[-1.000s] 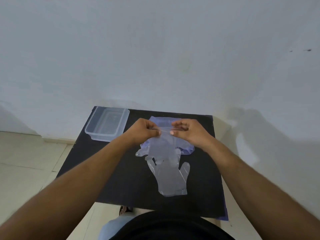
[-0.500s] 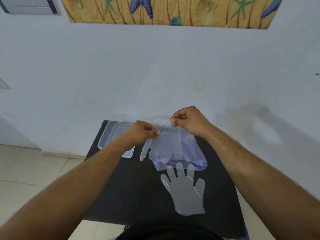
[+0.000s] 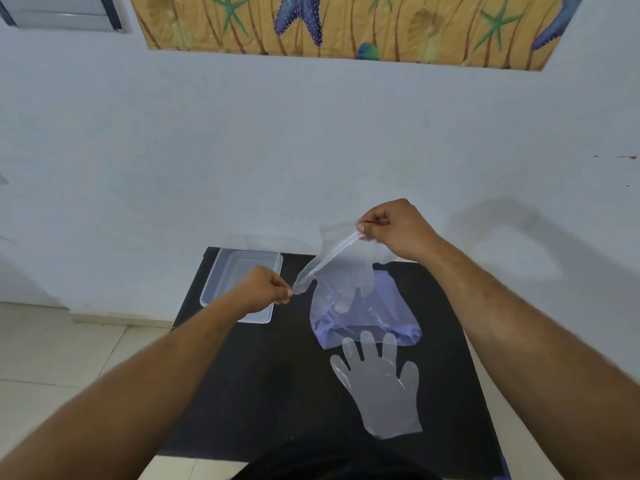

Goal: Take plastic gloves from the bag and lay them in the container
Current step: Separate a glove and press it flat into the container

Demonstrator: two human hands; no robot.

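Note:
A clear plastic glove point(image 3: 337, 268) hangs stretched in the air over the black table point(image 3: 263, 382). My right hand point(image 3: 391, 228) pinches its cuff up high. My left hand point(image 3: 265, 289) pinches the tip of one finger lower down, in front of the container. Under the held glove lies the bluish plastic bag point(image 3: 384, 317), crumpled, with more plastic inside. A second clear glove point(image 3: 381, 386) lies flat on the table near me, fingers pointing away. The clear rectangular container point(image 3: 239, 271) stands at the table's far left corner, partly hidden by my left hand.
A pale wall rises directly behind the table, with a starfish picture point(image 3: 346, 26) high up. Tiled floor point(image 3: 52, 348) lies to the left of the table. My dark clothing point(image 3: 332, 462) shows at the bottom edge.
My right hand rose with the cuff and my left hand slid down to a fingertip, so the glove now hangs stretched at a slant. The view tilted up, showing the picture.

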